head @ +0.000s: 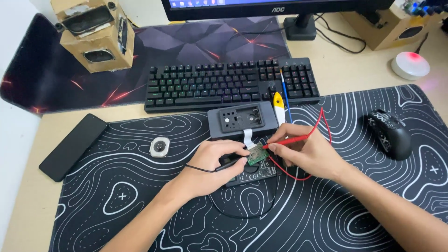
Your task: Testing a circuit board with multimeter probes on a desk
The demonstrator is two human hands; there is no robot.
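Beige desk [28, 205], black desk mat with white contour lines [326, 219]. Small green circuit board [255, 154] sits mid-mat, below grey plastic device casing [242, 120]. Left hand [210, 168] fingers pinched on black probe [229, 162]; right hand [305, 151] fingers pinched on red probe [291, 139], tip on board. Black mechanical keyboard [228, 84] behind.

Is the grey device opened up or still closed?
Opened: the grey device shows a bare inner panel, and a white ribbon runs from it to the green board lying outside it.
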